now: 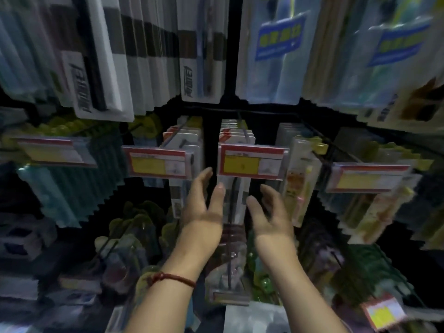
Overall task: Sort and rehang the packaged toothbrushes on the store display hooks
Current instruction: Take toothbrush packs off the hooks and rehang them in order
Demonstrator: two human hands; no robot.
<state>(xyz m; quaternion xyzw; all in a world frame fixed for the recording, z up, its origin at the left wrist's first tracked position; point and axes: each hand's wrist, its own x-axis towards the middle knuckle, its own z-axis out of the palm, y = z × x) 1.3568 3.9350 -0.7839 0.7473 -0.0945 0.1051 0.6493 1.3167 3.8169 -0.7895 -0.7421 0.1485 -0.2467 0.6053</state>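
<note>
While the left hand [200,205] and the right hand [269,212] are up with loose, open fingers holding nothing, the white toothbrush pack [234,198] hangs between them, just under the middle price tag [252,162]. The blur hides any touch.

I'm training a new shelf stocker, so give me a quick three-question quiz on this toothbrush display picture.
1. True or false: the red bracelet is on the right wrist.
2. The packs between the left hand and the right hand are mostly: A white, B green, C blue.
3. Fill in: the centre price tag has a red strip and a ___ panel.
Key: 1 false; 2 A; 3 yellow.
</note>
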